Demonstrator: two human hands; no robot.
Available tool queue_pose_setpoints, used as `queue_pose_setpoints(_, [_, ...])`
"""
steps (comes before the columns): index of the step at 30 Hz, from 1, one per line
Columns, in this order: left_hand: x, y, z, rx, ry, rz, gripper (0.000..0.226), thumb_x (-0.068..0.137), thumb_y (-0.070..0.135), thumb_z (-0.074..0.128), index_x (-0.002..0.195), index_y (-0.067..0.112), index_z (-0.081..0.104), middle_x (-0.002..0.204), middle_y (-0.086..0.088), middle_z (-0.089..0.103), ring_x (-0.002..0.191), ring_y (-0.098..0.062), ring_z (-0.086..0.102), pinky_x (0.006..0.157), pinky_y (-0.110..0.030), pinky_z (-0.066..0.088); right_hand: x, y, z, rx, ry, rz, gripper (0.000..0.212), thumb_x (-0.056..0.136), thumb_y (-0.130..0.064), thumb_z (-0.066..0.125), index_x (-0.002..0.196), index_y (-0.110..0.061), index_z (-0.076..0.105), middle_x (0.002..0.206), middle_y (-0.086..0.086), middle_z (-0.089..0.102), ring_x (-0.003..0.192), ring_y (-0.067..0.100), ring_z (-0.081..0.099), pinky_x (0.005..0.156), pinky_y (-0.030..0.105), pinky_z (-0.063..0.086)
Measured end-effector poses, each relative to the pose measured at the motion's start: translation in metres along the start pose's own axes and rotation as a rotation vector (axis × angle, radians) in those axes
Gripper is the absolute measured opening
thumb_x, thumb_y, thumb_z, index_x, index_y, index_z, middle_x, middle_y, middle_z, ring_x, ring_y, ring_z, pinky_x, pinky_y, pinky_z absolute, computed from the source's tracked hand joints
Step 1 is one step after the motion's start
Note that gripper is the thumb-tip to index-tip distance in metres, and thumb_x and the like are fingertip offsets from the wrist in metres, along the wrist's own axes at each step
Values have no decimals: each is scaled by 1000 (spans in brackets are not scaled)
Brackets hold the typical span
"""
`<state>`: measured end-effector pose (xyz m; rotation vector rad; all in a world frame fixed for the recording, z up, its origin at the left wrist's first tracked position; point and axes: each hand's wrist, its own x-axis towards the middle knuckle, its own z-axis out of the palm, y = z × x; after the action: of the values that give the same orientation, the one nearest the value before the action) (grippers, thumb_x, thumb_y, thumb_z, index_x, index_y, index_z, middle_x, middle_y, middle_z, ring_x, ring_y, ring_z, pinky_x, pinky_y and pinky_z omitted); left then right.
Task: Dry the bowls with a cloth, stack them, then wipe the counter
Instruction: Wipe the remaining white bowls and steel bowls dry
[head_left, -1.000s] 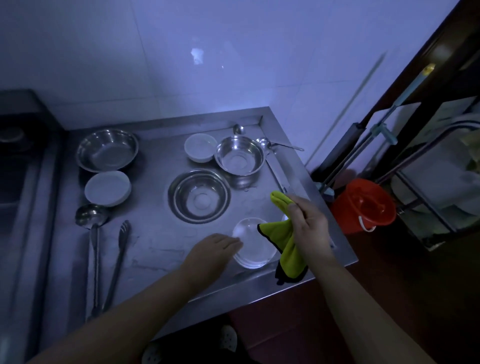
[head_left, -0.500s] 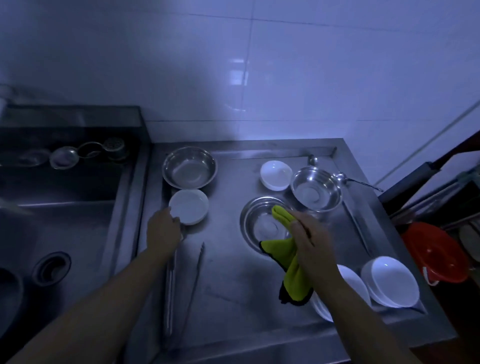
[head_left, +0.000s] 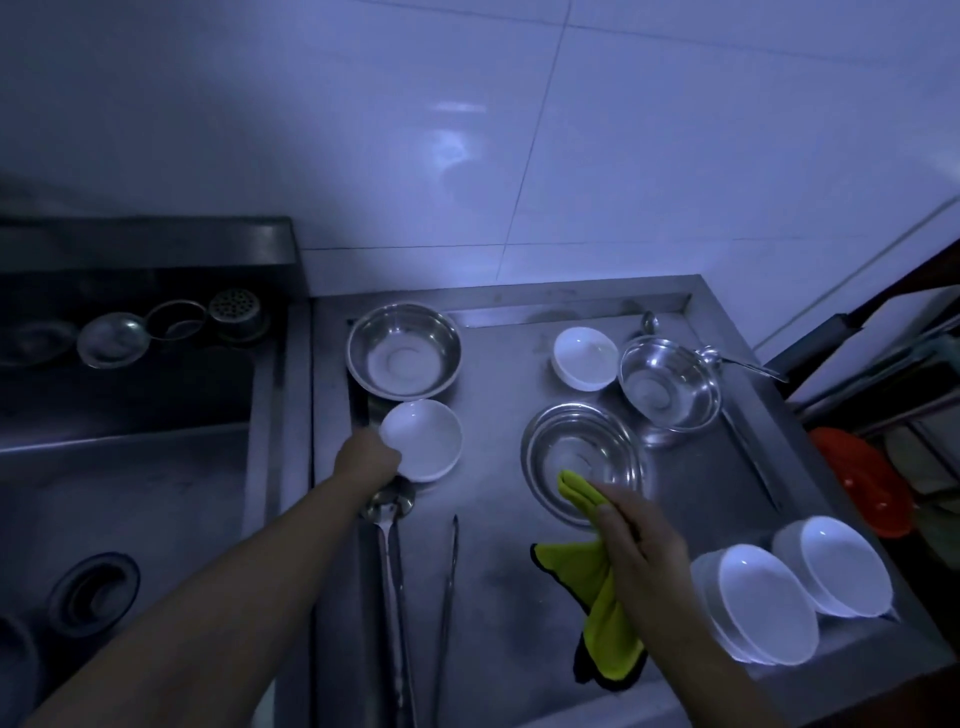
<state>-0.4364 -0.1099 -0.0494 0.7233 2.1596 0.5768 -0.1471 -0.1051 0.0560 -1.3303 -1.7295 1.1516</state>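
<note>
The left hand (head_left: 370, 457) has just reached the white bowl (head_left: 423, 440) below the big steel bowl (head_left: 404, 351); its fingers grip the near rim, tipping it. Right fingers (head_left: 613, 525) pinch the yellow cloth (head_left: 597, 577) right of it. Drying this bowl likely comes next.

Single head-worn view, looking forward and steeply down, near over steel counter (head_left: 498, 597), tiled wall (head_left: 519, 130) behind

Left hand (head_left: 370, 457) now gripping the tilted, lifted white bowl (head_left: 423, 439).
</note>
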Motion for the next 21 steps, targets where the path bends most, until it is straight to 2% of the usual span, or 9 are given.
queue_pose_setpoints(2, [-1, 2, -2, -13, -16, -14, 21, 82, 5, 53, 97, -9, 59, 99, -23, 61, 90, -36, 58, 64, -29, 38, -4, -6, 3, 0, 12, -1, 33, 90, 2, 58, 96, -27, 73, 92, -15, 70, 89, 0, 63, 77, 8, 43])
queue_pose_setpoints(4, [-2, 6, -3, -39, -26, -28, 17, 81, 7, 53, 86, -8, 60, 88, -23, 59, 75, -32, 54, 55, -27, 33, -9, -12, 5, 6, 22, -5, 35, 90, 2, 57, 95, -29, 73, 92, -17, 70, 89, -1, 62, 77, 7, 43])
queue_pose_setpoints(8, [-8, 16, -11, -74, -20, -41, 12, 79, 12, 53, 79, 1, 59, 68, -12, 57, 62, -28, 53, 49, -24, 32, -18, -20, 3, 23, 45, -18, 37, 91, 2, 56, 95, -32, 72, 95, -19, 69, 92, -2, 63, 77, 7, 44])
queue_pose_setpoints(11, [-16, 21, -17, 38, 15, 41, 12, 81, 16, 54, 74, 6, 57, 77, -13, 60, 71, -29, 55, 53, -27, 33, -24, -23, 3, 27, 57, -44, 36, 91, 1, 56, 96, -31, 72, 96, -16, 70, 94, 1, 63, 81, 13, 46])
queue_pose_setpoints(15, [-37, 28, -27, 84, 78, 206, 15, 86, 17, 49, 93, 8, 59, 92, -11, 59, 83, -29, 54, 65, -31, 38, -27, -22, 4, -3, 52, -62, 38, 92, -4, 57, 95, -40, 70, 94, -20, 69, 93, -1, 63, 78, 10, 45])
queue_pose_setpoints(18, [-60, 33, -37, -10, 15, 265, 14, 91, 17, 44, 97, 11, 55, 98, -12, 57, 87, -30, 54, 69, -34, 42, -26, -23, 7, 14, 25, -95, 42, 92, -3, 57, 94, -43, 68, 96, -21, 69, 96, 1, 63, 81, 12, 45])
queue_pose_setpoints(21, [-94, 36, -45, -199, -88, 243, 13, 95, 18, 38, 101, 17, 50, 96, -11, 54, 75, -23, 50, 57, -28, 38, -25, -30, 11, 7, -23, -175, 44, 92, -2, 56, 97, -44, 68, 97, -20, 69, 96, 3, 62, 82, 14, 45])
